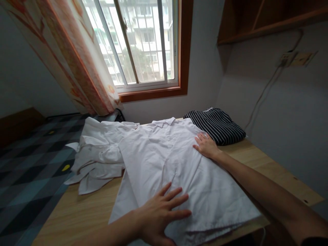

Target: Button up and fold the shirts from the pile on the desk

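Observation:
A white collared shirt (151, 160) lies front side up on the wooden table, its collar toward the window and its hem toward me. Creases run down its middle. My left hand (161, 212) is over the lower part of the shirt with its fingers spread; whether it touches the cloth I cannot tell. My right hand (205, 146) lies flat on the shirt's right side, near the upper edge, fingers stretched out. Neither hand grips anything. Left of this shirt, a crumpled white garment (99, 153) is bunched up, partly hanging past the table's left edge.
A folded black-and-white striped garment (216, 124) sits at the table's back right. The wooden table (258, 164) adjoins a bed with a checkered cover (33, 171). Behind are a window (143, 44) and a patterned curtain (74, 51). A cable (262, 99) hangs from a wall socket.

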Motion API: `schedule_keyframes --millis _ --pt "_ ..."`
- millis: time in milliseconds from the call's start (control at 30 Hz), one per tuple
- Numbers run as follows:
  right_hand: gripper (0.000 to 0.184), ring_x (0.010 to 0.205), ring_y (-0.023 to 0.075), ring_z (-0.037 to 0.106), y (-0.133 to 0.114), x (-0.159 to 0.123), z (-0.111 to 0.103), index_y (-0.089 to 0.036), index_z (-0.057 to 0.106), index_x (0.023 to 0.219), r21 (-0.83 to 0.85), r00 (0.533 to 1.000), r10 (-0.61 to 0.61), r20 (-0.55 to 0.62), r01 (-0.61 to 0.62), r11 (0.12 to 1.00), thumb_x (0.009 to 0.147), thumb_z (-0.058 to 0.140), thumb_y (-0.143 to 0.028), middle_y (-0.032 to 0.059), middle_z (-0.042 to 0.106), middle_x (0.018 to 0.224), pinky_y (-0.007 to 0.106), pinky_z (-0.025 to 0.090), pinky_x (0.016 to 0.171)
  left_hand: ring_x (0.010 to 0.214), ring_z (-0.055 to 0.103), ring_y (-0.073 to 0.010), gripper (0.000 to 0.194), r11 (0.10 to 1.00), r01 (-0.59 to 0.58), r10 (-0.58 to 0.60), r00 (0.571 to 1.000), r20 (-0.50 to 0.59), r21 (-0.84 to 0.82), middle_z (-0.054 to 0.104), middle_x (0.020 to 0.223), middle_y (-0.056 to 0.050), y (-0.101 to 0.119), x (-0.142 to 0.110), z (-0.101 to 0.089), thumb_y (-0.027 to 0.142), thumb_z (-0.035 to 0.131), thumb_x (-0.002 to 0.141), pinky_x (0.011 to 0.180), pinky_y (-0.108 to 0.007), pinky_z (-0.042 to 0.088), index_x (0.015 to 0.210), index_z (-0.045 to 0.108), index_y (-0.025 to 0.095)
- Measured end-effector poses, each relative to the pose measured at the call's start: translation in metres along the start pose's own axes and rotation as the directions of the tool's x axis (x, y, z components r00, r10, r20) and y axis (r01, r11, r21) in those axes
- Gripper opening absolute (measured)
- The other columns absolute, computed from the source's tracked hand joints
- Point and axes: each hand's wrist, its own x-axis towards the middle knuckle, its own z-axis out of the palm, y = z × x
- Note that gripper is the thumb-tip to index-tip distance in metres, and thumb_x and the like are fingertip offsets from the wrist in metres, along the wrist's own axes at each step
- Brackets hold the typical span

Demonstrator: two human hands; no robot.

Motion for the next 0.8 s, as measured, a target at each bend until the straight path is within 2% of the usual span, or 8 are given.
schedule_keyframes --millis 67,167,267,367,433,567,667,800 --pt "0.043 0.133 0.0324 0.040 -0.016 -0.008 -0.013 -0.007 0.058 0.128 0.002 0.999 -0.029 -0.040 0.029 1.000 0.096 0.049 -0.035 0.0208 0.052 0.138 0.050 0.021 0.113 0.143 0.030 -0.0357 0.079 0.996 0.024 -0.029 0.997 -0.067 -0.082 0.032 0.156 -0.012 -0.008 -0.005 -0.008 0.070 0.053 0.083 0.116 -0.058 0.020 0.148 0.038 0.027" --pt "0.041 0.131 0.0308 0.042 -0.045 -0.026 -0.031 -0.013 0.057 0.129 0.083 0.977 -0.170 -0.126 0.181 0.980 0.095 0.052 -0.035 0.0162 0.053 0.138 0.047 0.027 0.111 0.143 0.030 -0.0325 0.074 0.984 0.138 -0.160 0.962 -0.223 -0.110 0.032 0.156 -0.014 -0.024 -0.015 -0.020 0.068 0.045 0.088 0.115 -0.053 0.028 0.147 0.039 0.023" --pt "0.044 0.128 0.0294 0.045 -0.054 -0.037 -0.038 -0.015 0.054 0.132 0.164 0.963 -0.175 -0.203 0.210 0.964 0.092 0.054 -0.034 0.0147 0.053 0.138 0.045 0.031 0.109 0.144 0.027 -0.0376 0.083 0.982 0.186 -0.184 0.962 -0.199 -0.010 0.031 0.156 -0.015 -0.033 -0.020 -0.023 0.071 0.056 0.080 0.115 -0.059 0.022 0.147 0.040 0.024" --pt "0.048 0.127 0.0285 0.045 -0.030 -0.037 -0.033 -0.014 0.053 0.133 0.142 0.975 -0.029 -0.219 0.062 0.988 0.085 0.054 -0.016 0.0150 0.053 0.138 0.043 0.032 0.108 0.142 0.027 -0.0418 0.095 0.994 0.091 -0.089 0.995 -0.032 0.064 0.033 0.155 -0.014 -0.029 -0.021 -0.020 0.074 0.065 0.069 0.114 -0.064 0.016 0.148 0.038 0.028" --pt "0.055 0.130 0.0284 0.042 -0.005 -0.033 -0.028 -0.016 0.053 0.134 0.068 0.980 -0.010 -0.197 0.024 0.997 0.080 0.052 -0.007 0.0131 0.050 0.141 0.044 0.029 0.109 0.142 0.028 -0.0427 0.100 0.996 0.040 -0.042 0.999 0.022 0.085 0.033 0.156 -0.013 -0.024 -0.022 -0.017 0.075 0.066 0.068 0.114 -0.065 0.014 0.150 0.034 0.029" --pt "0.053 0.133 0.0292 0.037 0.028 -0.022 -0.024 -0.019 0.057 0.131 -0.060 0.990 -0.012 -0.139 0.004 0.998 0.079 0.053 -0.007 0.0111 0.047 0.145 0.046 0.023 0.110 0.142 0.031 -0.0380 0.082 0.991 0.011 -0.009 1.000 -0.016 0.134 0.038 0.153 -0.011 -0.018 -0.026 -0.007 0.063 0.059 0.083 0.116 -0.060 0.018 0.151 0.031 0.028" --pt "0.045 0.131 0.0284 0.040 0.032 -0.010 -0.026 -0.020 0.060 0.126 -0.076 0.993 -0.014 -0.114 0.005 0.997 0.083 0.053 -0.012 0.0109 0.050 0.143 0.045 0.024 0.108 0.141 0.035 -0.0305 0.054 0.987 0.030 -0.019 0.997 -0.073 0.155 0.045 0.149 -0.005 -0.013 -0.026 -0.003 0.047 0.052 0.094 0.118 -0.050 0.024 0.145 0.043 0.031" --pt "0.029 0.117 0.0282 0.050 0.032 0.008 -0.029 -0.018 0.069 0.108 -0.058 0.993 0.016 -0.116 -0.023 0.998 0.090 0.046 -0.016 0.0119 0.062 0.127 0.043 0.028 0.101 0.135 0.045 -0.0259 0.034 0.990 0.038 -0.018 0.990 -0.139 0.136 0.056 0.140 -0.001 -0.007 -0.022 -0.007 0.038 0.054 0.094 0.115 -0.042 0.032 0.127 0.060 0.033"
